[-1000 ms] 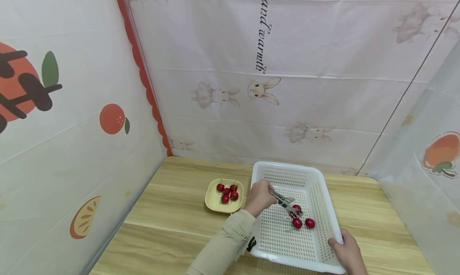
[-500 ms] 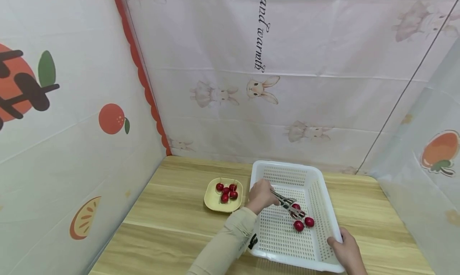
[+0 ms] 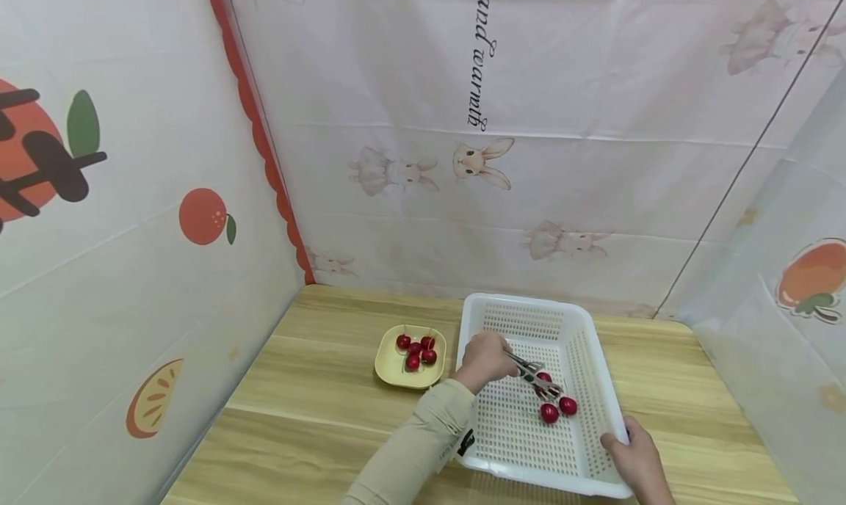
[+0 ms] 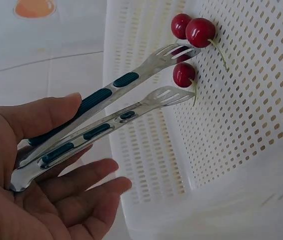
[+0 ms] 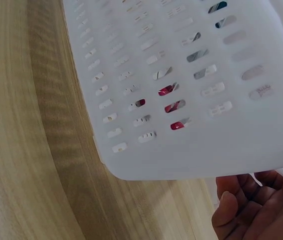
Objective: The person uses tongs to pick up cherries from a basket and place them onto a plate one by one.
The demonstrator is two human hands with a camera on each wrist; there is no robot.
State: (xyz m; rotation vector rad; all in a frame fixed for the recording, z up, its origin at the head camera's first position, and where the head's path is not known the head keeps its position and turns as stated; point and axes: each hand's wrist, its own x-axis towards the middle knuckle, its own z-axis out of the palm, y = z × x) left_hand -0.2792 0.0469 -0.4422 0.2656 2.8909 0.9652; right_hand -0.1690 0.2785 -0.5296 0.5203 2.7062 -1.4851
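My left hand holds a pair of metal tongs with dark green inserts, its thumb along the upper arm. The tongs reach down into a white perforated plastic basket. Their slotted tips stand spread around a red cherry; whether they press on it I cannot tell. Part of another cherry shows behind the upper tip. Two more cherries, a nearer one and a right one, lie beside the tips on the basket floor. My right hand grips the basket's right rim, thumb on top.
A small yellow dish with several cherries stands left of the basket. Both rest on a wood-grain table. Printed sheets hang behind and along both sides of the table.
The tongs have shifted slightly right inside the basket with my left hand. The front cherry rolled a little right, mostly in the first half second. My right hand stays on the rim.
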